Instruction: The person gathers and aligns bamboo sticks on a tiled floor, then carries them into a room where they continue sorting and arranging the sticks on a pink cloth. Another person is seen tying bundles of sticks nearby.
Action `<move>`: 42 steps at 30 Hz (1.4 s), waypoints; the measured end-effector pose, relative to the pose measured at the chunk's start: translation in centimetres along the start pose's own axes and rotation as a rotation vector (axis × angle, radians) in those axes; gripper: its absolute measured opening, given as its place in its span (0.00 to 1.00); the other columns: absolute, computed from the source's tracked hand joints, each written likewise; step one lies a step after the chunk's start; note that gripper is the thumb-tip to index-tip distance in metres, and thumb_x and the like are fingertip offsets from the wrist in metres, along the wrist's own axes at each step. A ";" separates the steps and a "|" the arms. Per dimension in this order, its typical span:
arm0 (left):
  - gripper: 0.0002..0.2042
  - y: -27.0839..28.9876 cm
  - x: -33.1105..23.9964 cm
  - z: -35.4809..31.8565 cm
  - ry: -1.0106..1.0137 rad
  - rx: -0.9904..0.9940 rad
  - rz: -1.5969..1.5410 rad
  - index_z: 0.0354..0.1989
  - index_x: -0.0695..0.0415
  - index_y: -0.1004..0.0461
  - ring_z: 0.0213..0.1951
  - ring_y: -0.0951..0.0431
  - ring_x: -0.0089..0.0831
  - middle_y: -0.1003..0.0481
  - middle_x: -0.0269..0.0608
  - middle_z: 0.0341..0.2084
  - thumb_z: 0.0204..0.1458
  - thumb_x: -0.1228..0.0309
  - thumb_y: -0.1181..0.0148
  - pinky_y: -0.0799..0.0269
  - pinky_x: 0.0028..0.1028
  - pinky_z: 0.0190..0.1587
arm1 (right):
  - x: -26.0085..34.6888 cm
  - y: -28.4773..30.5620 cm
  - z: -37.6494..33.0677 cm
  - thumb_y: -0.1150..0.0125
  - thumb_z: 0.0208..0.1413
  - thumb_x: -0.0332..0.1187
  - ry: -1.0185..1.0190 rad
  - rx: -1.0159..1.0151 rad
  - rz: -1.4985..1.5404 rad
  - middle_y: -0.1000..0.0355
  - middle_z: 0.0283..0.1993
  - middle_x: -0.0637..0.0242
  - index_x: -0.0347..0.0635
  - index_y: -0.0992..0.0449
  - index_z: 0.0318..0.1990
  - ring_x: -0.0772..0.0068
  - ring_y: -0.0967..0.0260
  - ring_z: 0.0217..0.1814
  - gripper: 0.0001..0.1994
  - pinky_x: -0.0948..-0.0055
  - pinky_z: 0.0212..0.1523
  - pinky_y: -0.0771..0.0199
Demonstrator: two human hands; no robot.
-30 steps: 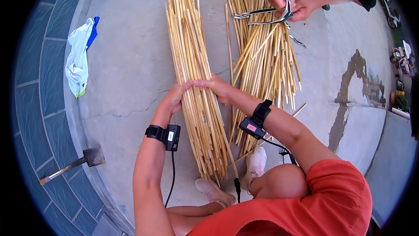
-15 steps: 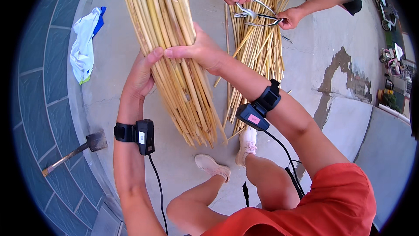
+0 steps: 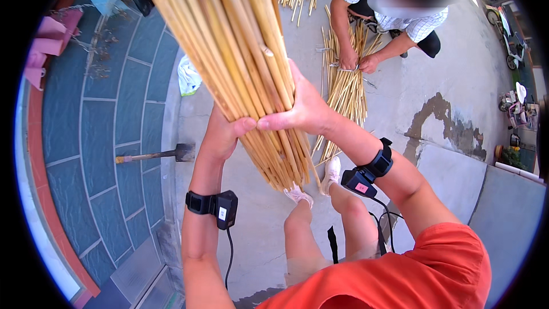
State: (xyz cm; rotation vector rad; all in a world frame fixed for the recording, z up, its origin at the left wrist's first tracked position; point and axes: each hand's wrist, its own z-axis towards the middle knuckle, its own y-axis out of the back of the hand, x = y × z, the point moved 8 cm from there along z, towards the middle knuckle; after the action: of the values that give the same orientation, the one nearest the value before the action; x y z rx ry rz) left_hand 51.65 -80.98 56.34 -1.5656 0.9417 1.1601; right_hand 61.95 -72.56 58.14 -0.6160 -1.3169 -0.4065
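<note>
Left hand point(image 3: 222, 134) and right hand point(image 3: 306, 103) clasp a tall bundle of pale sticks point(image 3: 234, 46) between them.
The thumbs meet almost tip to tip across its near side; both hands are curled closed around the sticks, though the other fingers are mostly hidden behind. The bundle tilts, its upper end running out of view at the top, its lower end near a light shoe point(image 3: 298, 194); whether it touches ground, I cannot tell. The sticks look gathered, but no tie shows on the visible part. The left forearm rises nearly straight; the right slants in, elbow bent outward. Beyond, a co-worker's hands point(image 3: 369, 64) are at a strap point(image 3: 342, 69) on a second bundle point(image 3: 347, 100), whose binding seems unfinished.
</note>
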 end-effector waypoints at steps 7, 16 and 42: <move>0.36 -0.3 -15.3 -18.8 -0.163 -0.276 0.268 0.54 0.65 0.38 0.48 0.29 0.32 0.31 0.43 0.48 0.40 0.55 0.33 0.32 0.32 0.51 | 18.7 -13.1 -6.1 0.22 0.27 0.40 0.248 0.285 0.068 0.39 0.55 0.57 0.36 0.52 0.61 0.67 0.42 0.59 0.53 0.69 0.59 0.42; 0.52 -7.4 -16.9 -45.8 -0.253 -0.939 0.004 0.62 0.64 0.50 0.57 0.36 0.41 0.42 0.49 0.58 0.35 0.39 0.36 0.35 0.41 0.57 | 27.3 -27.0 -21.1 0.22 0.21 0.42 0.044 0.860 -0.029 0.34 0.50 0.48 0.32 0.49 0.58 0.52 0.35 0.54 0.53 0.67 0.53 0.36; 0.52 7.0 -14.0 -76.7 -0.659 -1.904 -0.028 0.61 0.63 0.51 0.56 0.37 0.35 0.40 0.42 0.55 0.32 0.46 0.29 0.39 0.34 0.58 | 16.2 -72.7 -34.4 0.24 0.23 0.42 -0.050 2.061 0.225 0.33 0.49 0.51 0.35 0.45 0.57 0.58 0.35 0.53 0.50 0.68 0.54 0.37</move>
State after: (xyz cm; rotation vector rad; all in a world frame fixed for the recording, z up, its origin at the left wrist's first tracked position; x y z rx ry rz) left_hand 60.17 -156.08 76.76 -2.0501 -1.0785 2.5403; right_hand 48.02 -149.52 83.05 0.9709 -1.0394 1.1320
